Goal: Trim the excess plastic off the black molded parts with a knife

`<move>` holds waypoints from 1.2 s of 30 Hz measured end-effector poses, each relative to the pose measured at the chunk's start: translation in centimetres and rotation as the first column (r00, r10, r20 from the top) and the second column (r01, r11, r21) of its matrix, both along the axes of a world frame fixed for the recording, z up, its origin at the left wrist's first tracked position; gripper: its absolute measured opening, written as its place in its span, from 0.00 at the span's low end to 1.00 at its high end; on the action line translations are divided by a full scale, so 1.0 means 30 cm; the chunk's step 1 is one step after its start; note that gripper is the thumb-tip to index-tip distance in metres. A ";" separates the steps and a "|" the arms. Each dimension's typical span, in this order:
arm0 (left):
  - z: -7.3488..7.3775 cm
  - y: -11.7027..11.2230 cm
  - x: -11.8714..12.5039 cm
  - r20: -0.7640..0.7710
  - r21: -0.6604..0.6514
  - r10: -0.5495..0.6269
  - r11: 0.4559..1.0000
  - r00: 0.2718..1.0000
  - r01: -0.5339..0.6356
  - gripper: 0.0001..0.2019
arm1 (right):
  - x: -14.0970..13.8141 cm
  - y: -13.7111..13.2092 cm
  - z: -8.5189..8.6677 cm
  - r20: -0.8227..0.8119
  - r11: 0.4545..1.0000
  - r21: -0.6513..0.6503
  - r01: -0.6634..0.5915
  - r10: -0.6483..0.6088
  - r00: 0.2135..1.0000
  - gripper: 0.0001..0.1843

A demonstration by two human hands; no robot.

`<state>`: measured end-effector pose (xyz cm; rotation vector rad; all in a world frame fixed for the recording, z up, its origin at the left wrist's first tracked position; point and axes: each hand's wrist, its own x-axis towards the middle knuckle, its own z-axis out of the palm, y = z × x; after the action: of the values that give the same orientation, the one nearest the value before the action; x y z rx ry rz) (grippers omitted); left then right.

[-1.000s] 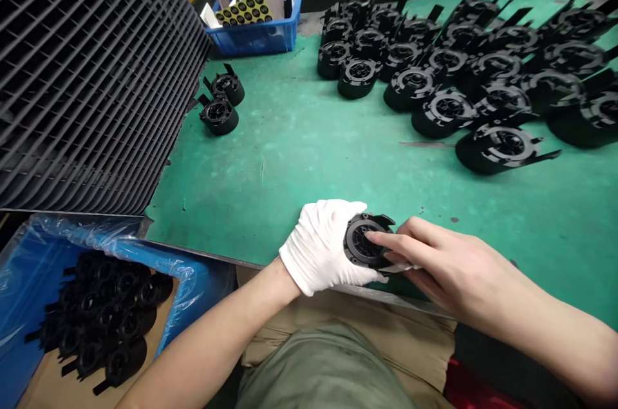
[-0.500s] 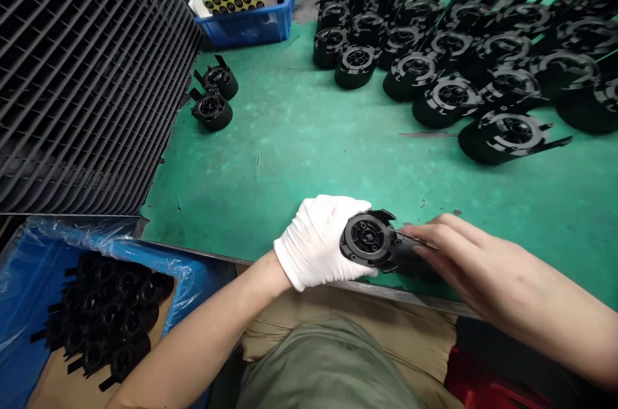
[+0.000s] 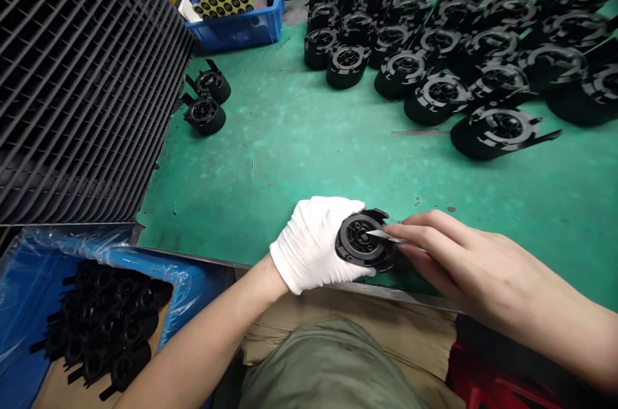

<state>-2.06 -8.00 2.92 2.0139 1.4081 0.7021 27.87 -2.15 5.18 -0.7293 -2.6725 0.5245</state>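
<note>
My left hand [image 3: 316,245], in a white glove, is closed around a round black plastic part [image 3: 360,243] held just above the near edge of the green table [image 3: 299,158]. My bare right hand [image 3: 449,257] pinches a thin metal blade [image 3: 383,236] whose tip rests on the face of that part. The part's far side is hidden behind my gloved fingers.
Many finished black round parts [image 3: 449,55] crowd the table's far right. Two more parts [image 3: 205,103] lie at the left by a dark slatted rack [image 3: 82,74]. A blue bin [image 3: 241,16] stands at the back. A blue-lined box [image 3: 101,325] of black parts sits at lower left.
The right hand has brought the blade back onto the part's face, after holding its side half a second ago. The left hand has kept its grip, turning the part slightly.
</note>
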 end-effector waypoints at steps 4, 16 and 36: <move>0.011 0.000 0.001 0.003 -0.020 0.013 1.000 1.000 -0.012 0.26 | -0.007 0.005 -0.004 0.046 1.000 0.012 -0.027 0.026 0.999 0.21; 0.012 0.002 0.002 0.005 -0.037 0.013 0.999 1.000 -0.012 0.25 | 0.032 -0.026 -0.078 0.052 1.000 0.027 0.006 -0.007 0.999 0.34; 0.001 -0.002 -0.001 0.016 -0.001 0.013 1.000 1.000 -0.013 0.29 | 0.040 -0.040 -0.061 0.088 0.997 0.075 0.016 -0.023 0.996 0.42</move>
<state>-2.08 -8.06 2.93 1.9963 1.4135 0.7217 29.08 -3.35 3.35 -0.7734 -2.7471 0.3939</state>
